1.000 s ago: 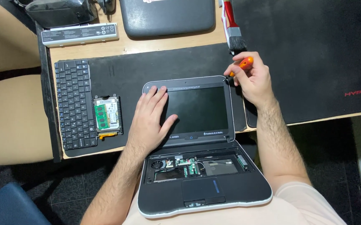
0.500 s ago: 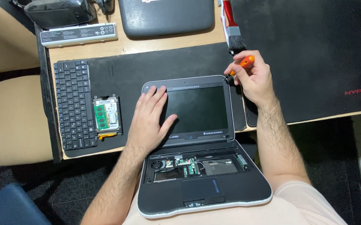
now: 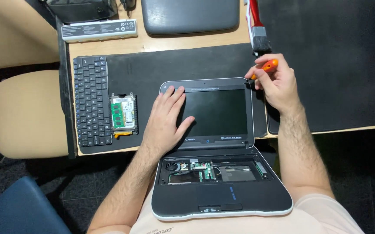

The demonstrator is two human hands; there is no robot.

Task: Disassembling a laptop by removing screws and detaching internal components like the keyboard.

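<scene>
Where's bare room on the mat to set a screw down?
The black mat is bare between the keyboard and the laptop lid, above the left hand. It is crowded by the right hand with its screwdriver and the brush.

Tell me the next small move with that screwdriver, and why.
Probably seat the tip in the bezel's top right corner: the right hand holds the orange screwdriver there, while the left hand lies flat on the laptop screen.

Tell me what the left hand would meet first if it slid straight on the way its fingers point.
Probably the laptop lid's top bezel, right past the left hand; beyond that, the black desk mat.
</scene>
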